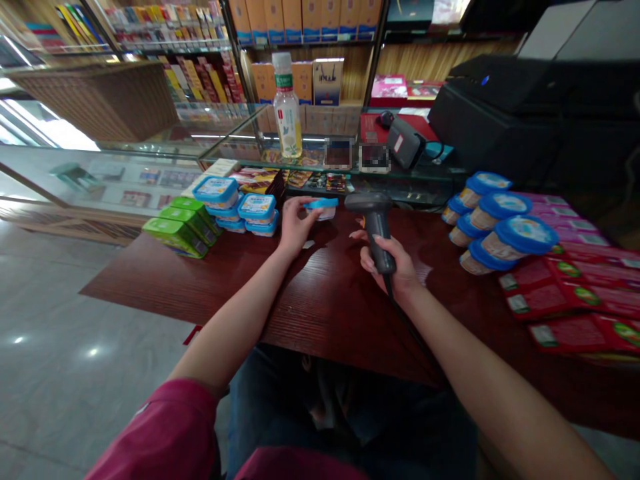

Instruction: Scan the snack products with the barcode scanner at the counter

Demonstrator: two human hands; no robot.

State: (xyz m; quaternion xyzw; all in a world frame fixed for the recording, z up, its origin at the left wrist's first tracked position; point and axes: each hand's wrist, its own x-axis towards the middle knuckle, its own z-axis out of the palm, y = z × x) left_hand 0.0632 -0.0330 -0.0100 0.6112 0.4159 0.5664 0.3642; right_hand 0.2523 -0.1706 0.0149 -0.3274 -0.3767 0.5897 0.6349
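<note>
My right hand (395, 263) is wrapped round the handle of a dark grey barcode scanner (379, 230), its head facing left and its cable trailing down along my forearm. In my left hand (297, 223) is a small tub (326, 208) with a blue lid, gripped by its edge and tilted on its side in front of the scanner. Left of that hand, similar blue-lidded tubs (259, 208) stand in stacks on the dark red-brown wooden table (320, 300). A small white scrap (308, 245) lies below my left hand.
Green packs (183, 227) sit at the left. Stacked blue-lidded cups (523, 233) and red packets (555, 290) occupy the right side. Behind the table, a glass counter (240, 137) carries a bottle (287, 110), two phones (374, 159) and a dark device (406, 142).
</note>
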